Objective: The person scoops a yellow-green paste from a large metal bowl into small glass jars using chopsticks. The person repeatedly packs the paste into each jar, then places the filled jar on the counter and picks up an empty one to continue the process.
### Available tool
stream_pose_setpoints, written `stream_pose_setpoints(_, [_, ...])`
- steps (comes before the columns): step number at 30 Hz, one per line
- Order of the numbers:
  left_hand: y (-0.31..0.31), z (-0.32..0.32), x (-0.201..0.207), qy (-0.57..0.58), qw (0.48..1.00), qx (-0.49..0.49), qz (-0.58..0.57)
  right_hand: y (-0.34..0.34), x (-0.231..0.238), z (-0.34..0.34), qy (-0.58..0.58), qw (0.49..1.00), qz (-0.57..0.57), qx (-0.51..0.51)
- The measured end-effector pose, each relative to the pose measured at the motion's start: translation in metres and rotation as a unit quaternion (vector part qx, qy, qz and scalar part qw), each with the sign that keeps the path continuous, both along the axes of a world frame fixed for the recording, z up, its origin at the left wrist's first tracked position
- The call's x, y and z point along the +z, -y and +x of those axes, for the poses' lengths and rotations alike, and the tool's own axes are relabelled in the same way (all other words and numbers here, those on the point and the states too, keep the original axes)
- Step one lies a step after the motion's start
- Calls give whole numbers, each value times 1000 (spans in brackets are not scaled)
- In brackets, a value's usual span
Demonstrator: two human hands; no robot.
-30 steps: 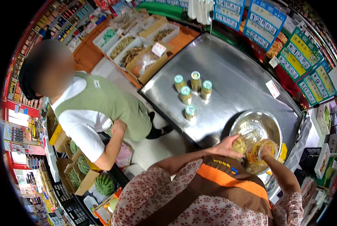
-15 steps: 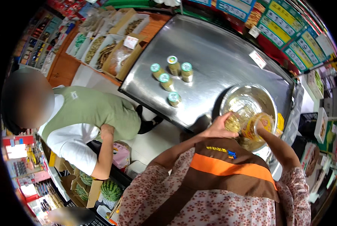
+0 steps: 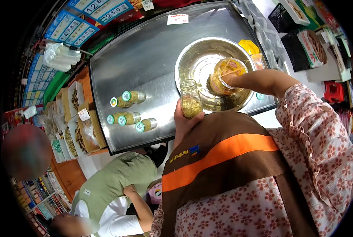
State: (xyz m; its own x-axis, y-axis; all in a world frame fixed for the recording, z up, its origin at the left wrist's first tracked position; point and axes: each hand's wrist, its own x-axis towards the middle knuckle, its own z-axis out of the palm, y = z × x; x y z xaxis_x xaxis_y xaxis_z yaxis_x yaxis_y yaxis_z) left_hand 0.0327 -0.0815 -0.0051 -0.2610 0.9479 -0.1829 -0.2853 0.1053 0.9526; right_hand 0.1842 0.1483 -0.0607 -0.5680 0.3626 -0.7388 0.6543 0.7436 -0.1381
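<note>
My left hand is wrapped round the lower part of a clear glass jar. The jar stands upright and lidless at the near left rim of a large steel bowl, with yellow-green chopped food in its lower half. A clear plastic tub with yellow print lies tilted inside the bowl. My right hand reaches into the tub's mouth, its fingers hidden inside. Thin stick-like pieces show through the tub's side near that hand. Bits of food cling to the bowl's wall.
Several filled jars with green-and-white lids stand on the left of the steel table. A yellow plastic piece lies beyond the bowl at right. Boxes of dried goods line the left. A person in a green apron is at lower left.
My view has turned. The jar in my left hand has moved away from the tub's mouth to the bowl's near left rim, now upright. My right hand is still in the tub.
</note>
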Motion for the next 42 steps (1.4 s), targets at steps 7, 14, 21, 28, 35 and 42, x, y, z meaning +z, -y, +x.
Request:
stream_pose_setpoints(7, [-5,11,11,42,999,-18,-23,-14,12,19,77,996,-38,5])
stream_pose_setpoints(14, [-13,16,10,40,998,-34,-25,-3,-3,20,134,988,-56,53])
stream_pose_setpoints(21, [-28,14,-3,-154,983,-102,-7,-16,24,42,-3,977,-137,-164])
stream_pose_setpoints(28, [-48,17,-14,-282,949,-139,1,-1,69,79,-367,912,-24,-182])
stream_pose_setpoints(35, [-43,12,-24,-319,936,-142,-43,18,84,100,-428,848,1,-313])
stream_pose_setpoints(42, [-51,15,-14,-347,925,-155,-29,3,95,116,-442,810,-176,-342])
